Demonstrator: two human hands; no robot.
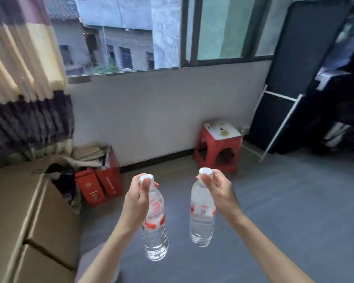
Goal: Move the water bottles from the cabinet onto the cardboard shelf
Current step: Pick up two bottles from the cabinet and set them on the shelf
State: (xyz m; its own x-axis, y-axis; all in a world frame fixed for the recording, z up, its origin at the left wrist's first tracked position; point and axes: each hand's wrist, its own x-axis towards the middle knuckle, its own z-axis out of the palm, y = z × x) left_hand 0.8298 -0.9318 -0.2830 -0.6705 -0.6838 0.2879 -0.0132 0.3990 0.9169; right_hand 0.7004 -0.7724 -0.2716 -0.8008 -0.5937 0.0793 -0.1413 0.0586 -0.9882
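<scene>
I carry two clear water bottles with white caps and red-and-white labels, both hanging upright above the grey floor. My left hand (137, 198) grips the neck of the left bottle (155, 227). My right hand (217, 190) pinches the neck of the right bottle (201, 217) just under its cap. The cardboard shelf (18, 211), built of brown boxes, stands at the lower left, its top surface to the left of my left hand. No cabinet is in view.
Red cartons (99, 184) and an open box of clutter (63, 176) sit against the wall beside the cardboard. A red plastic stool (220, 146) stands under the window. A dark folded panel with white frame (278, 111) leans at right. Curtain (25, 78) hangs at left.
</scene>
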